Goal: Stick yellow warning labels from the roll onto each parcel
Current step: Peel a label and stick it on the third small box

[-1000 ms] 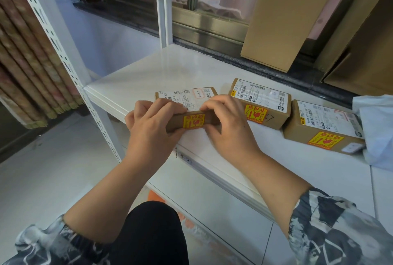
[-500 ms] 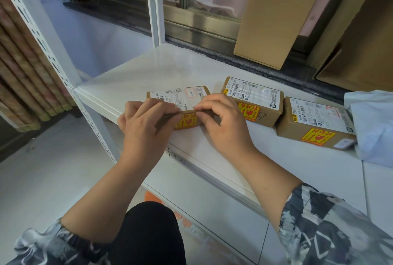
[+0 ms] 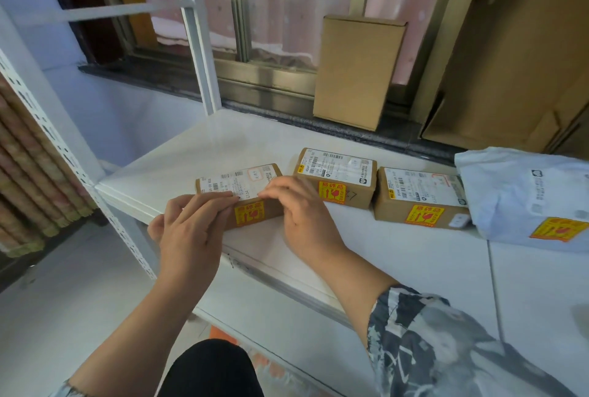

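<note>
Three small cardboard parcels lie in a row on the white shelf (image 3: pixel 197 154). The left parcel (image 3: pixel 242 181) carries a white shipping slip on top and a yellow warning label (image 3: pixel 249 213) on its front face. My left hand (image 3: pixel 191 231) rests against that parcel's front left, fingers flat along its top edge. My right hand (image 3: pixel 302 215) presses on its right end. The middle parcel (image 3: pixel 338 173) and the right parcel (image 3: pixel 417 196) each bear a yellow label. A white poly-bag parcel (image 3: pixel 526 192) at the far right has one too. The label roll is out of sight.
A plain cardboard box (image 3: pixel 357 71) stands upright on the dark window sill behind the shelf. Large flattened cartons (image 3: pixel 516 55) lean at the back right. A perforated white shelf upright (image 3: pixel 47 129) runs down the left. My dark-trousered knee (image 3: pixel 210 368) is below.
Both hands have slid outward and upward along the left parcel, uncovering the yellow label on its front. The view has tilted up a little.
</note>
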